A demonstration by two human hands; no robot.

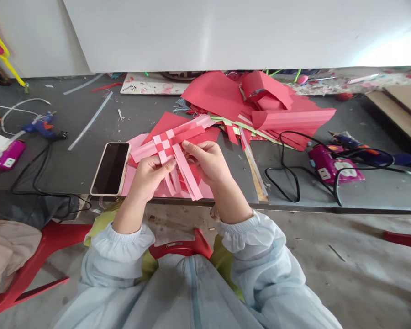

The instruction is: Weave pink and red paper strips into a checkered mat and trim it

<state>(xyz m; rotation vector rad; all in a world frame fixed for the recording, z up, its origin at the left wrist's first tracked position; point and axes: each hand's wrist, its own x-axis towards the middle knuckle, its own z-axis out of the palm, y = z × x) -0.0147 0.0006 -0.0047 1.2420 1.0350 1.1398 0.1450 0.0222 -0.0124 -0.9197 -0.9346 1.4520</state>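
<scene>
1. Here, the left hand (151,177) pinches near the lower edge of the woven paper (164,141), above the table (234,171), right of the phone (111,169)
2. The right hand (207,162) pinches its right side, beside the pink strips (187,176)
3. A light, even grip should keep the weave snug, the strips uncreased

Table (78,176): woven paper strips (163,144) between left hand (154,176) and right hand (208,163), above paper sheet (206,188). Phone (110,169) left of that, near front edge. Paper pile (215,93) behind right hand. Far left: glue gun (43,126), box (9,155) just beside. Far right: second glue gun (358,148), second box (332,163). Panel (205,36) along the back.
</scene>
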